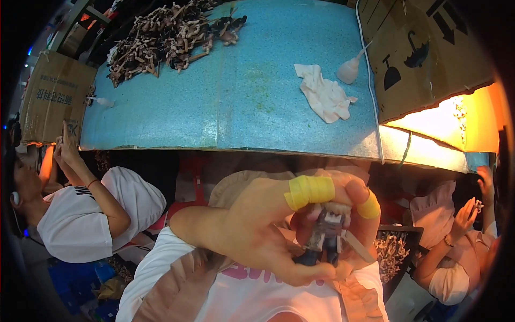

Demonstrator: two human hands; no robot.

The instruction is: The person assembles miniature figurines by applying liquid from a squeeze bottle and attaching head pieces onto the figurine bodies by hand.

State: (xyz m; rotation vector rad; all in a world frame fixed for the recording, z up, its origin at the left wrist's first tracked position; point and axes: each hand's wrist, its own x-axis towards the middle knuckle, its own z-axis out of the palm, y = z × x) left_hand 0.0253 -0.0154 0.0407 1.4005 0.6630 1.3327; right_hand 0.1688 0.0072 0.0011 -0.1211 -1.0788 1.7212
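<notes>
Close in front of my chest, both hands are closed round a small toy figurine (328, 228) with a pale head, a dark jacket and dark legs. My left hand (257, 228) reaches in from the left, its fingers at the figurine's head and feet. Opposite it, my right hand (362, 225) grips the right side, partly hidden behind the figurine. Yellow tape (311, 192) wraps a finger above the head, and more yellow tape (369, 206) is round a right-hand digit. A flat pale strip (358, 247) sticks out beside the legs.
A blue-topped table (241, 118) lies ahead, bearing a heap of figurines (166, 40), a crumpled white cloth (324, 94), a squeeze bottle (350, 70) and a white cable (371, 86). Cardboard (424, 53) stands right, by a bright lamp glow. Co-workers sit left (102, 214) and right (456, 257).
</notes>
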